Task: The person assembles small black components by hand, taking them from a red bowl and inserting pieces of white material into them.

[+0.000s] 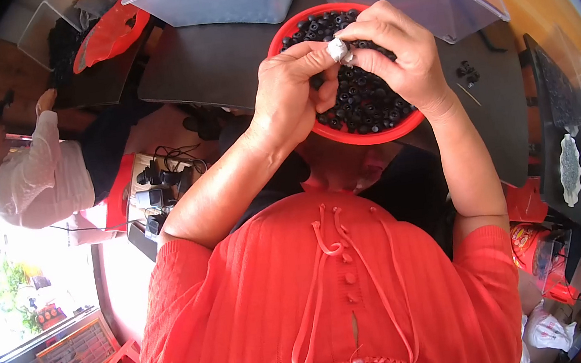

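Over a round red basin (372, 139) I hold both hands up, their fingertips meeting. The basin is filled with many small round black parts (360, 97), some with a hole in the middle. A small white wrapping (337, 49), like tape, covers the tip of my left thumb. The fingers of my left hand (289, 83) are curled in beneath that thumb. My right hand (395, 56) pinches with thumb and forefinger right beside the white tip. Whatever lies between the fingertips is too small and covered to name.
Behind the basin stand two translucent plastic bins (225, 1) on a dark table (207, 61). A few loose black parts (467, 73) and a thin stick (468, 94) lie to the right. At the left, another person (42, 168) works by a second red basin (109, 37); cables and adapters (160, 186) sit nearby.
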A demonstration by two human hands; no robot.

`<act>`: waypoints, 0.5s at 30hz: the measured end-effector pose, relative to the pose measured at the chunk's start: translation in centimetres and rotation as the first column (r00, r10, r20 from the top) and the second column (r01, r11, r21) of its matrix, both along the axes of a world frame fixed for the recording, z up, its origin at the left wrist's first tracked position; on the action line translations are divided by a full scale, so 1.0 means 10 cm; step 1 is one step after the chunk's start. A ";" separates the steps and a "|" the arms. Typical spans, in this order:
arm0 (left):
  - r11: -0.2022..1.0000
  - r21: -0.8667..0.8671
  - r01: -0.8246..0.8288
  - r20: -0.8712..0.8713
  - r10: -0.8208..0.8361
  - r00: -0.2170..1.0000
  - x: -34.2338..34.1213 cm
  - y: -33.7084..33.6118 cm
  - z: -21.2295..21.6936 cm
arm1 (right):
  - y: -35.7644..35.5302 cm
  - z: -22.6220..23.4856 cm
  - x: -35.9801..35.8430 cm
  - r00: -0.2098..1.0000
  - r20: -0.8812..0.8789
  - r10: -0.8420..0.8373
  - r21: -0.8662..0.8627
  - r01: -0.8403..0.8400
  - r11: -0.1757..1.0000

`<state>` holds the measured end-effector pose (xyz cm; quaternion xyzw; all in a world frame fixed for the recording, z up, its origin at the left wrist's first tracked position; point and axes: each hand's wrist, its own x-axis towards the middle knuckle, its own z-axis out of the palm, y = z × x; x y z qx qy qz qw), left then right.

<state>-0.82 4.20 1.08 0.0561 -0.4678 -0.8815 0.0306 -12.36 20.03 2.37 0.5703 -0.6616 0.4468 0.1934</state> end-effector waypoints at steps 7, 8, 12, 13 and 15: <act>0.998 -0.062 -0.008 0.021 0.010 1.000 -0.02 -0.02 -0.01 | -0.02 0.03 -0.01 0.999 -0.027 0.043 -0.037 -0.044 0.998; 0.992 0.110 0.063 -0.016 -0.061 0.998 -0.02 -0.03 -0.04 | -0.01 0.04 -0.01 0.990 0.085 0.108 -0.042 -0.105 0.994; 0.985 0.081 0.155 -0.071 -0.149 0.986 -0.10 -0.09 -0.07 | 0.01 0.08 -0.03 0.936 0.281 0.212 -0.013 -0.218 0.976; 0.984 0.088 0.156 -0.062 -0.151 0.987 -0.07 -0.06 -0.07 | 0.03 0.08 -0.01 0.918 0.316 0.240 0.007 -0.255 0.967; 0.988 0.092 0.125 -0.059 -0.120 0.991 -0.06 -0.05 -0.06 | 0.03 0.08 -0.01 0.918 0.321 0.235 0.021 -0.255 0.967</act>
